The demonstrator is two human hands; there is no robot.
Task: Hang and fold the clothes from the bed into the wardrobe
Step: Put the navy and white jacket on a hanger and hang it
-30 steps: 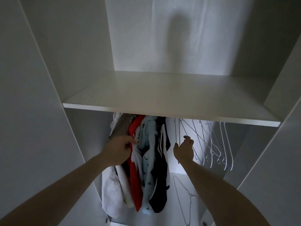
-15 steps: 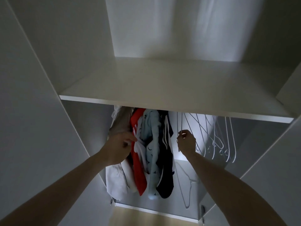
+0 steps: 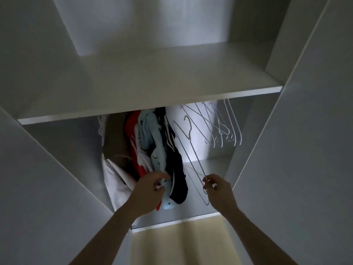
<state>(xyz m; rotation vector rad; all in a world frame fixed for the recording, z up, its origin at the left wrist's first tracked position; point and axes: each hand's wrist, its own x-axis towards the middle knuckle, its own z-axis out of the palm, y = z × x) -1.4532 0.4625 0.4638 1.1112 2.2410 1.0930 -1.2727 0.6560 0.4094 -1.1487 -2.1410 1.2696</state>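
Pale floor [image 3: 172, 243] shows nearest, below the wardrobe [image 3: 57, 169]. Right hand [image 3: 216, 189] pinches a wire hanger [image 3: 188, 148], its length slanting up-left, hook uppermost. Left hand [image 3: 150, 188] grips hanging clothes [image 3: 152, 150]. Farther back hang spare hangers [image 3: 227, 127] beneath the shelf [image 3: 152, 83].

The wardrobe [image 3: 57, 169] was white; inside hung a red garment [image 3: 131, 131], a pale blue one [image 3: 152, 138], a navy white-striped one [image 3: 170, 136], and white hangers [image 3: 221, 129].
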